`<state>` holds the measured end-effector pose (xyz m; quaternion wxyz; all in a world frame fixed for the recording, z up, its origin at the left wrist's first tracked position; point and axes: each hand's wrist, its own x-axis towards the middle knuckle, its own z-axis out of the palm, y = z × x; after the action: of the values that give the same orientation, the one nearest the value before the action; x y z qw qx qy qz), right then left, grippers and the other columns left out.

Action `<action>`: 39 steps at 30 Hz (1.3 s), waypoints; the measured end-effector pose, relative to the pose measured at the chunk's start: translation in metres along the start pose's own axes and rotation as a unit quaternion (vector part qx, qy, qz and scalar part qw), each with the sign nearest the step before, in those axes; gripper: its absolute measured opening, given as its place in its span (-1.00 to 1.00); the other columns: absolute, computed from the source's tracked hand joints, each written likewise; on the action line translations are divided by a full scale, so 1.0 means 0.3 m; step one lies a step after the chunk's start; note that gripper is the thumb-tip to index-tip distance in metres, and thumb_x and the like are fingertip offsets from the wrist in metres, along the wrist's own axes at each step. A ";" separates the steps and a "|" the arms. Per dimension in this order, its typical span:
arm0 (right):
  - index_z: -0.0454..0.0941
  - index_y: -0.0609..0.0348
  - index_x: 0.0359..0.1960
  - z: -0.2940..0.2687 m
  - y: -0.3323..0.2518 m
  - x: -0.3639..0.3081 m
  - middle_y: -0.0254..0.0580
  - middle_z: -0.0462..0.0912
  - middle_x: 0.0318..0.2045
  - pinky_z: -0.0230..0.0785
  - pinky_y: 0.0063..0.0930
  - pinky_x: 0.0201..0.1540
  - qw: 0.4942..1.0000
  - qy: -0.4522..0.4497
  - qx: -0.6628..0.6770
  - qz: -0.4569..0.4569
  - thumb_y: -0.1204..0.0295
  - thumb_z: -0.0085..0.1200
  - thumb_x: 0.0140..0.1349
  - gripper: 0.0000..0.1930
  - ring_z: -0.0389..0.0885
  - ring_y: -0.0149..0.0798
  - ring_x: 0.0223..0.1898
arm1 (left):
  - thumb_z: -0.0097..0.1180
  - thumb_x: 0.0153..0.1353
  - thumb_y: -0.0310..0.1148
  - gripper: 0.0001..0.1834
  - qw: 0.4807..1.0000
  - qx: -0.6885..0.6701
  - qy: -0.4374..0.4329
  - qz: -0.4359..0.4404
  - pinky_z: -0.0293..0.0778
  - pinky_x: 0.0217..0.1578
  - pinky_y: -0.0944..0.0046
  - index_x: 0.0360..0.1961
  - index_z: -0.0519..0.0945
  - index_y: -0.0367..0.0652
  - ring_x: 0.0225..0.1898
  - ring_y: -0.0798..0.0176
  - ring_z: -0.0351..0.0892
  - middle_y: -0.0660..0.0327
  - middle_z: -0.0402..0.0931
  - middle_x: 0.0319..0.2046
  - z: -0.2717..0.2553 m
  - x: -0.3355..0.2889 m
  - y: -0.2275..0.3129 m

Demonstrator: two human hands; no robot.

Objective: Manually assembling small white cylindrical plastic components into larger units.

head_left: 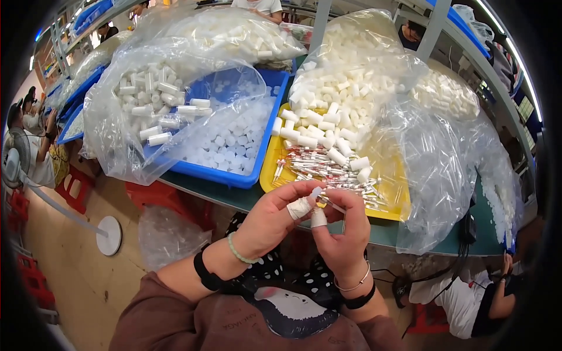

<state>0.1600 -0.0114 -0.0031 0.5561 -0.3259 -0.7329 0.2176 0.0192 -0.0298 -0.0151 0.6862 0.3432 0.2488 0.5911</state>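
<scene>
My left hand, its thumb and fingertip taped, pinches a small translucent white cap. Close against it, my right hand has its fingers closed round a thin pale stick-like part; a spot of yellow shows between the two hands, and the rest is hidden by my fingers. Both hands are raised over the front edge of a yellow tray. In that tray lie many thin white-and-red stick parts, with white foam-like cylinders heaped behind them.
Left of the yellow tray, a blue tray holds loose translucent caps and a plastic bag of white tubes. Large clear bags cover the table's back and right. A fan, red stools and other people surround the green table.
</scene>
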 end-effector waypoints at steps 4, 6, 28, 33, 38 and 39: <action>0.49 0.18 -0.17 -0.039 0.062 -0.001 -0.17 0.56 -0.38 0.42 -0.53 -0.44 0.994 -0.068 -0.036 -0.077 0.62 0.17 0.05 -0.72 0.55 -0.20 -0.47 | 0.01 0.32 -0.41 -0.63 1.000 0.017 -0.024 0.007 0.39 0.07 0.37 0.14 0.40 -0.22 0.01 0.41 0.45 0.27 0.46 0.00 -0.036 -0.003 -0.009; 0.48 0.15 -0.18 -0.043 0.046 0.007 -0.18 0.55 -0.38 0.40 -0.45 -0.42 0.997 -0.075 -0.003 -0.024 0.61 0.16 0.03 -0.72 0.54 -0.21 -0.46 | 0.01 0.32 -0.42 -0.63 0.999 -0.011 -0.034 -0.005 0.39 0.07 0.37 0.14 0.41 -0.23 0.02 0.41 0.45 0.26 0.46 0.00 -0.036 0.001 -0.004; 0.45 0.21 -0.25 -0.054 0.054 -0.027 -0.24 0.51 -0.48 0.29 -0.60 -0.41 0.960 -0.113 0.210 0.147 0.52 0.06 0.25 -0.92 0.45 -0.45 -0.46 | 0.22 0.14 -0.52 -0.72 0.987 0.095 -0.045 0.118 0.45 -0.07 0.41 -0.09 0.57 -0.24 -0.11 0.42 0.50 0.28 0.49 -0.18 -0.051 0.003 -0.051; 0.45 0.17 -0.22 -0.049 0.069 -0.044 -0.22 0.46 -0.52 0.29 -0.50 -0.46 0.995 -0.089 0.033 -0.029 0.50 0.10 0.22 -0.87 0.44 -0.32 -0.51 | 0.28 0.06 -0.55 -0.73 0.972 0.202 -0.025 0.120 0.44 -0.10 0.43 -0.17 0.58 -0.28 -0.16 0.38 0.53 0.26 0.48 -0.20 -0.034 -0.009 -0.027; 0.44 0.14 -0.21 -0.023 0.106 -0.032 -0.21 0.50 -0.47 0.28 -0.50 -0.50 0.984 -0.054 -0.076 -0.151 0.49 0.11 0.21 -0.85 0.47 -0.29 -0.53 | 0.25 0.11 -0.53 -0.75 0.994 0.105 0.032 0.019 0.45 -0.10 0.42 -0.16 0.58 -0.30 -0.15 0.39 0.53 0.29 0.50 -0.18 0.011 -0.022 -0.019; 0.44 0.14 -0.21 -0.026 0.102 -0.041 -0.21 0.50 -0.47 0.28 -0.50 -0.50 0.984 -0.055 -0.076 -0.152 0.49 0.11 0.21 -0.85 0.47 -0.29 -0.53 | 0.24 0.13 -0.52 -0.76 0.992 0.116 0.039 0.026 0.45 -0.10 0.42 -0.15 0.58 -0.30 -0.15 0.40 0.53 0.30 0.50 -0.18 0.011 -0.021 -0.017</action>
<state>0.1769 0.0007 -0.0299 0.5151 -0.2395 -0.8179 0.0917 0.0238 -0.0369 -0.0172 0.6159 0.4039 0.3331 0.5887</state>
